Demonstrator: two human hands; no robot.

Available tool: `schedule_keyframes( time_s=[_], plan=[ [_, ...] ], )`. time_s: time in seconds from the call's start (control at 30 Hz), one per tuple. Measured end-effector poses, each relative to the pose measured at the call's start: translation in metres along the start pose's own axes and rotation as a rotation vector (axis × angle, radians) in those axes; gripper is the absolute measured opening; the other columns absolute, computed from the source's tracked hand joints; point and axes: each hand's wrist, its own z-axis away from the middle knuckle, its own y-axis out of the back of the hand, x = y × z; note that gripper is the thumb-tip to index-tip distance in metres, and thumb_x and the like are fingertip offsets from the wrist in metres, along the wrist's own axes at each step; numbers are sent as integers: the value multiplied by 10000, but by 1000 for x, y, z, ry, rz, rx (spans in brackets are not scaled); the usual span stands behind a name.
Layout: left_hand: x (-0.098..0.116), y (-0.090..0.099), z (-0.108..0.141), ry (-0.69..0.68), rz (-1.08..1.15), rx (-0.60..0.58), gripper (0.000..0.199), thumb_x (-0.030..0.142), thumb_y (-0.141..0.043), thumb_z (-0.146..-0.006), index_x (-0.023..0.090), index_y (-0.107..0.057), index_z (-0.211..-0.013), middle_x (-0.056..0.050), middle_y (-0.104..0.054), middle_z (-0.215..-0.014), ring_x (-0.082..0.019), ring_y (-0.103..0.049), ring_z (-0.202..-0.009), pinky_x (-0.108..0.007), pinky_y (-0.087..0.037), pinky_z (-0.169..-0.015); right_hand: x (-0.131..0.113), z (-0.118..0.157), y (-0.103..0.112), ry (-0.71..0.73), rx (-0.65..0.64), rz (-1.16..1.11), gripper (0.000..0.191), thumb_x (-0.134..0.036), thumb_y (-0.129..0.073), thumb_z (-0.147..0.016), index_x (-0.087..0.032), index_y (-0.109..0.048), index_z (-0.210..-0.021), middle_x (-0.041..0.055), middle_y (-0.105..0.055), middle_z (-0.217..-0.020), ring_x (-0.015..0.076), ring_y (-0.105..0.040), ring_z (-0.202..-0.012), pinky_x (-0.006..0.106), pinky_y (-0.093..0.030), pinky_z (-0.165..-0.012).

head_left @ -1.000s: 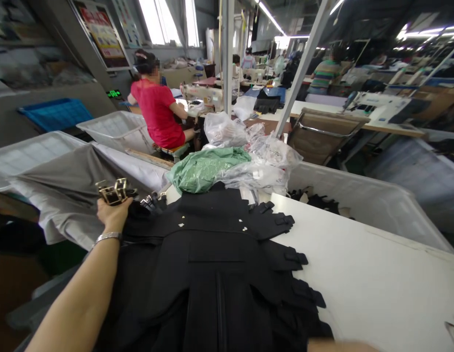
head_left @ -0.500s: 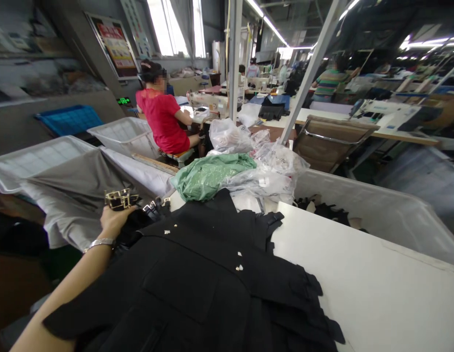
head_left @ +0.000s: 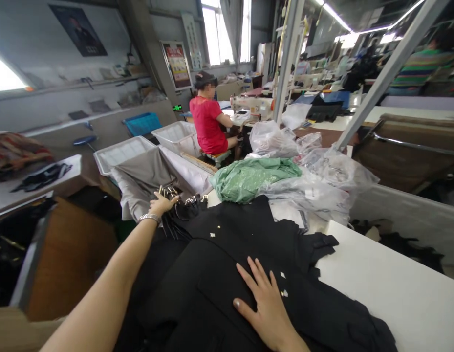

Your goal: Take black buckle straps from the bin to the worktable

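Black garments (head_left: 179, 283) lie in a layered pile across the table in front of me. My right hand (head_left: 265, 303) rests flat on the top one, fingers spread, holding nothing. At the pile's far left, my left hand (head_left: 161, 204) reaches out with thumb and fingers apart, beside a bunch of black straps (head_left: 175, 226) with metal buckles (head_left: 170, 192). The hand partly covers the bunch. More silvery buckles (head_left: 193, 199) lie just right of it. Small white scraps (head_left: 212, 235) and tiny gold-coloured bits (head_left: 219, 227) dot the top garment.
Beyond the pile lie a green plastic bag (head_left: 254, 178) and clear plastic bags (head_left: 314, 188). A bin draped with grey cloth (head_left: 142, 171) stands at left, and a white bin (head_left: 406, 210) with dark pieces at right. A person in red (head_left: 208, 122) sits at a sewing machine (head_left: 252, 105).
The view has swung left. My right hand has come into view and lies on the garment. My left hand, earlier closed around the buckled straps, now has its fingers spread beside them.
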Motion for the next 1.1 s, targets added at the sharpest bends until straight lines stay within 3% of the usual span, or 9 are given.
schedule_keyframes(
  time_s=[0.13,0.27,0.33,0.43,0.6,0.77,0.9,1.0,1.1],
  plan=[
    [33,23,48,-199,-78,-101,831,552,-427,-787,40,-114,-1361,-314,-166,-1342,-437,-197,-1235,-601,-230,-924,-8,1,0,-6,-31,4,681,-664,-328,-778,-318,-220,-1354,21,-127,-1429,282,-86,-1303,563,-143,-1015],
    [62,17,158,-701,-87,-304,713,620,-516,-694,348,-279,-1310,-11,-251,-1396,-259,-183,-1291,-491,-161,-1040,-5,-2,11,11,-39,1,694,-663,-369,-763,-271,-310,-1332,47,-193,-1416,271,-155,-1296,512,-179,-1027],
    [62,5,215,-1068,-134,-473,711,674,-420,-717,331,-265,-1320,-62,-264,-1388,-321,-189,-1277,-643,-134,-954,16,-9,26,4,-35,19,572,-604,-422,-774,-278,-456,-1242,16,-344,-1359,213,-290,-1254,373,-260,-1027],
    [51,-8,264,-1178,-133,-373,533,616,-306,-808,338,-377,-1256,-55,-340,-1348,-293,-238,-1261,-660,-99,-945,68,-18,47,-221,75,112,462,-418,-285,-889,-143,-518,-1179,100,-477,-1239,205,-410,-1167,334,-316,-977],
    [37,-1,270,-1208,-144,-356,460,552,-342,-831,346,-397,-1239,-26,-356,-1340,-276,-259,-1254,-638,-121,-960,109,8,44,-456,84,232,551,-466,-383,-844,-8,-521,-1117,226,-540,-1029,361,-490,-998,479,-391,-796],
    [-9,26,284,-1313,-190,-425,472,485,-352,-850,351,-303,-1300,-8,-241,-1400,-276,-174,-1291,-599,-72,-1000,62,96,14,-320,63,254,535,-528,-387,-827,-101,-537,-1114,149,-534,-941,294,-519,-902,397,-402,-767],
    [-71,30,301,-1485,-236,-335,497,378,-373,-834,343,-271,-1319,4,-167,-1423,-253,-146,-1303,-516,-33,-1043,33,169,-37,-234,390,161,554,-550,-323,-838,-140,-472,-1179,166,-459,-1052,306,-474,-967,407,-402,-760],
    [-95,19,307,-1465,-229,-181,537,320,-379,-793,315,-284,-1322,-11,-172,-1422,-249,-168,-1296,-497,-41,-1049,35,183,-68,-205,571,112,502,-453,-226,-886,-139,-367,-1251,197,-359,-1198,325,-388,-1098,452,-363,-823],
    [-94,15,311,-1347,-281,-157,534,293,-363,-779,292,-321,-1311,-22,-170,-1422,-244,-168,-1297,-492,-76,-1050,39,174,-73,-214,523,39,479,-377,-230,-893,-116,-325,-1282,204,-302,-1261,316,-325,-1165,465,-329,-866]
  ],
)
